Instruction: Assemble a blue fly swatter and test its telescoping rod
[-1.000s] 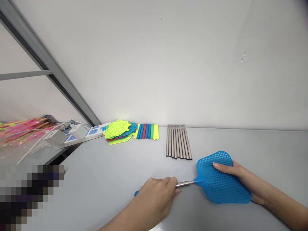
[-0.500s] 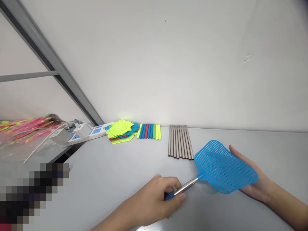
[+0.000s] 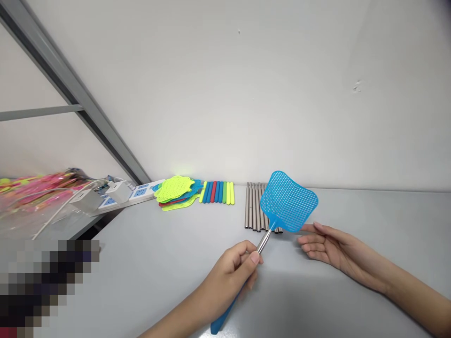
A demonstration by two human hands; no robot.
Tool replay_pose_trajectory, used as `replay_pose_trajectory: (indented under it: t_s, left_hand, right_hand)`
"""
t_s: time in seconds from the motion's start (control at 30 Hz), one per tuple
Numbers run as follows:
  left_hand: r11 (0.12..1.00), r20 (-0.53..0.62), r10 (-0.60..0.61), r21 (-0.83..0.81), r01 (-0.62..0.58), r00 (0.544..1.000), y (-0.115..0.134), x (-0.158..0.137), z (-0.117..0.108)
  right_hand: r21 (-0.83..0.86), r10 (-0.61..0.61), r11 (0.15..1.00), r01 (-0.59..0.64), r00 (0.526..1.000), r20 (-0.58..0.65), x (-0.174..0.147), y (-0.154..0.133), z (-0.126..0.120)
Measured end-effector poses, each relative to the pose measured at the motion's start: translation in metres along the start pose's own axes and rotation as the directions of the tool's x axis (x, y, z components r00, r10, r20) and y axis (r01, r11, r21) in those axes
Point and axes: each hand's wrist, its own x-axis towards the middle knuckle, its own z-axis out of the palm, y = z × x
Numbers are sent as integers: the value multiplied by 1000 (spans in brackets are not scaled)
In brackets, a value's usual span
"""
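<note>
Blue fly swatter [image 3: 264, 241] held aslant above the bench [image 3: 151, 263], its mesh head [image 3: 289, 199] up toward the far edge, its blue handle [image 3: 223, 319] slanting down toward the near side. My left hand [image 3: 234, 267] has it: fingers curled round, thumb laid along the bare metal shaft, grip firm enough to bear the whole piece. My right hand [image 3: 338, 251] is loose, palm half turned up, fingers spread and slightly bent, just beside the mesh's lower right edge; cannot tell whether a fingertip touches it. Behind the mesh and partly covered by it, a row of metal tubes [image 3: 254, 206], side by side near the far edge. Left of these, same edge: a row of grips [image 3: 216, 192] in yellow, blue, red and green. Next, toward the far left corner, a pile of loose swatter heads [image 3: 174, 188], bright yellow on top. At that corner, a white power strip [image 3: 141, 193] with adapters [image 3: 120, 191] plugged in.
</note>
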Motion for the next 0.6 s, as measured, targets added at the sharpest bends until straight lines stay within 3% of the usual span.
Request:
replay_pose_trajectory:
  t_s: [0.23,0.43,0.6]
  left_hand:
    - [901,91,-5,-432,44,996,1,3,0]
    - [804,76,52,-595,4,996,4,1,-1]
    - [763,40,52,-647,-14,998,3,0,1]
  right_hand:
    - [-1,-4,1000,4,999,34,-1,2,-3]
    - [-25,-33,999,33,999,25,0,2,-5]
    - [-241,-62,967,82,994,91,-7,3,11]
